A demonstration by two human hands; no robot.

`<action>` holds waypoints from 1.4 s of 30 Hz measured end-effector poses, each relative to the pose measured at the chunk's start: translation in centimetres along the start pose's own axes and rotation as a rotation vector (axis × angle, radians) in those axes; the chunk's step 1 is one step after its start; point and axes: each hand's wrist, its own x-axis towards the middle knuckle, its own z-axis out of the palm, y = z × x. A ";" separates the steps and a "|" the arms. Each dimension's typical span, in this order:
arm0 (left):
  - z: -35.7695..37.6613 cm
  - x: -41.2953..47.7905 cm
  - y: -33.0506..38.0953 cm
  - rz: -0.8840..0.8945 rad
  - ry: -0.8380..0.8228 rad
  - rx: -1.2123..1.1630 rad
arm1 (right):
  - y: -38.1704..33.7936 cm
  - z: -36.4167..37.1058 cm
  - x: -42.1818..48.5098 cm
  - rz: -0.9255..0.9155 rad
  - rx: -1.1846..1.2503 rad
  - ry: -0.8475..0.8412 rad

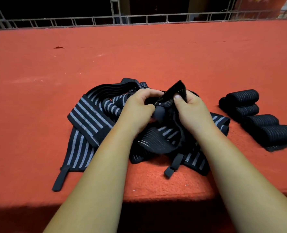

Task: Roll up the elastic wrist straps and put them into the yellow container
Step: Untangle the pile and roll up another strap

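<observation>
- I find one black strap lifted above the loose pile at mid-table; left hand and right hand both pinch it, fingers curled
- I note four rolled straps lying right of it, apart; red table beneath all

A red, felt-covered desk is stretching across the whole view, with light falling on its middle and a dark shadow lying along its near edge. A grey metal lattice rail is running along the far side against darkness, and a red patterned hanging is showing at upper right.
</observation>
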 end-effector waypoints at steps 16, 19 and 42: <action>-0.3 0.6 -0.1 -0.237 0.082 -0.683 | -1.2 -0.8 0.1 0.218 0.643 -0.229; -0.3 0.9 -0.3 -0.263 0.087 -0.751 | -1.3 -0.6 0.1 0.204 0.666 -0.236; 0.5 0.3 -1.4 -0.116 0.189 -0.476 | -0.3 0.7 0.5 0.214 0.801 -0.252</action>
